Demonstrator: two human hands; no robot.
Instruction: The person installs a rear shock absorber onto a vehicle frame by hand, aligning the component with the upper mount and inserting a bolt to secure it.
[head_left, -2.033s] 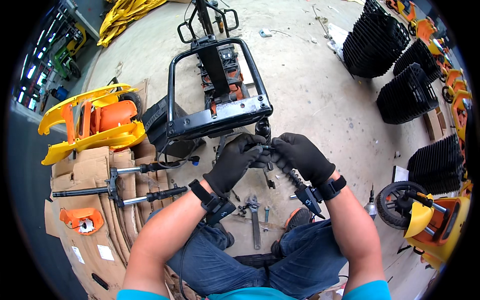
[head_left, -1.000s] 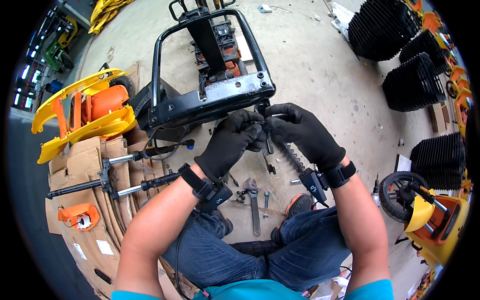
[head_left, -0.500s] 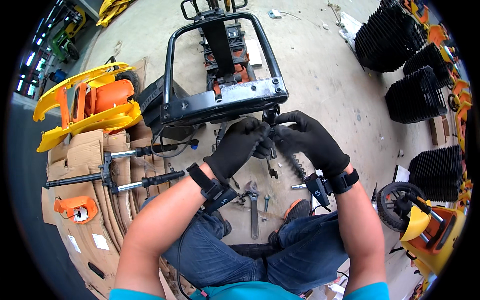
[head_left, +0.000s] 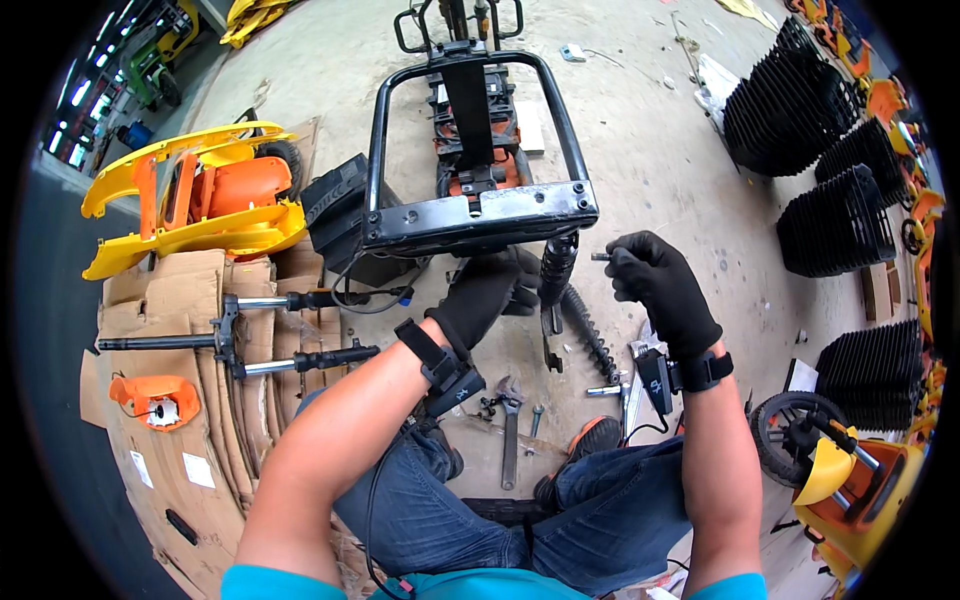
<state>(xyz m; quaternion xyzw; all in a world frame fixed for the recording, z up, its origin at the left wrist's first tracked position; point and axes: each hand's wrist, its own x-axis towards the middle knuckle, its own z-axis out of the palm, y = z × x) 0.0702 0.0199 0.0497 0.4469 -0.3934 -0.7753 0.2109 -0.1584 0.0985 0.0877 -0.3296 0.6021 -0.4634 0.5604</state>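
Note:
A black tubular metal frame (head_left: 480, 215) of a vehicle stands in front of me. Beneath its crossbar, a black coil-spring shock absorber (head_left: 559, 268) hangs upright. My left hand (head_left: 490, 295), in a black glove, is just left of the shock absorber with its fingers curled. The frame partly covers that hand, and what it holds, if anything, is hidden. To the right of the frame, my right hand (head_left: 660, 285), also gloved in black, pinches a short bolt (head_left: 600, 257) that points left. A second coil-spring shock absorber (head_left: 588, 330) lies on the floor below.
On the floor between my feet are an adjustable wrench (head_left: 511, 430), a loose bolt (head_left: 537, 418) and a ratchet (head_left: 612, 391). At left, a front fork (head_left: 225, 340) rests on flattened cardboard (head_left: 180, 290) near yellow-orange body panels (head_left: 215, 190). Stacked black baskets (head_left: 835, 220) line the right side.
My right hand has drawn away rightward from the shock absorber, and the bolt now shows in its fingers. My left hand stays low under the frame. The view has shifted slightly.

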